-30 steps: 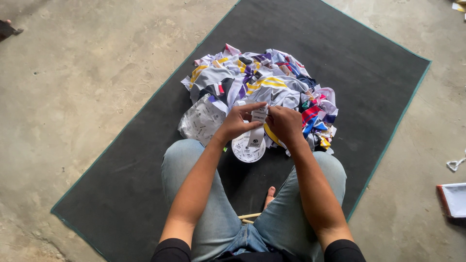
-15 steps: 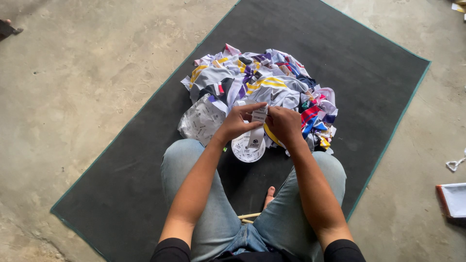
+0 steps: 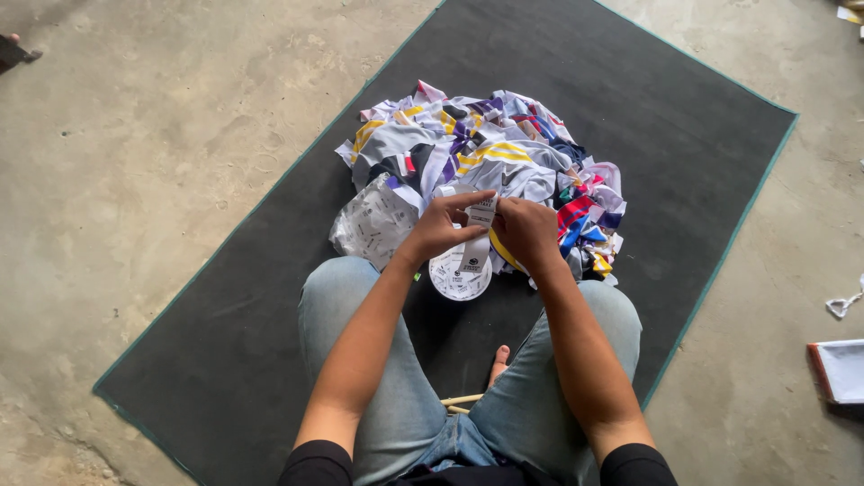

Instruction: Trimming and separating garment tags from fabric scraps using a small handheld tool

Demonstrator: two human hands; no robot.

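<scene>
I sit cross-legged in blue jeans on a dark grey mat (image 3: pixel 225 315). Both hands are raised in front of a pile of striped, many-coloured garments (image 3: pixel 486 157). My left hand (image 3: pixel 441 225) and my right hand (image 3: pixel 526 232) together pinch a strip of white printed labels (image 3: pixel 477 236) that runs down to a white label roll (image 3: pixel 459 274) lying on the mat between my knees. A clear plastic bag with print (image 3: pixel 373 225) lies at the pile's left, beside my left hand.
Bare concrete floor surrounds the mat. A white tray-like object with a red edge (image 3: pixel 837 369) lies on the floor at the right, with a small white scrap (image 3: pixel 844 304) above it. Thin wooden sticks (image 3: pixel 459 402) lie between my legs.
</scene>
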